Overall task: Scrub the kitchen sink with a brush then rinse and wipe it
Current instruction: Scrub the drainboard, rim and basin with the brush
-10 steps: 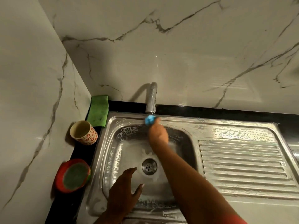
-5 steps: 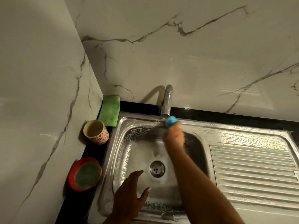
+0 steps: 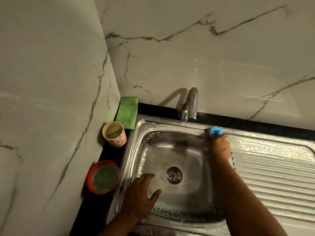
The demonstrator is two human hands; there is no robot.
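My left hand is nearest: palm down, fingers straight and spread, thumb out, flat on the near-left inside of the sink. It holds nothing. My right forearm crosses the basin's right side from the bottom edge of the view.

Left of the sink, on the black counter, there's a red dish with a green pad inside. The drain is mid-basin, just past my left fingertips and apart from them. Soapy streaks on the basin walls. The ribbed drainboard to the right is wet and spotted with suds.

Further back, my right hand has its fingers curled tight round the brush. Only the blue end shows past the fingers, and I can't see the bristles. The brush is on the sink's back rim at the basin's far-right corner, near the faucet but not touching it.

A patterned cup stands upright on the counter by the far-left corner of the sink. A green cloth lies just behind it, in the corner against the marble wall.
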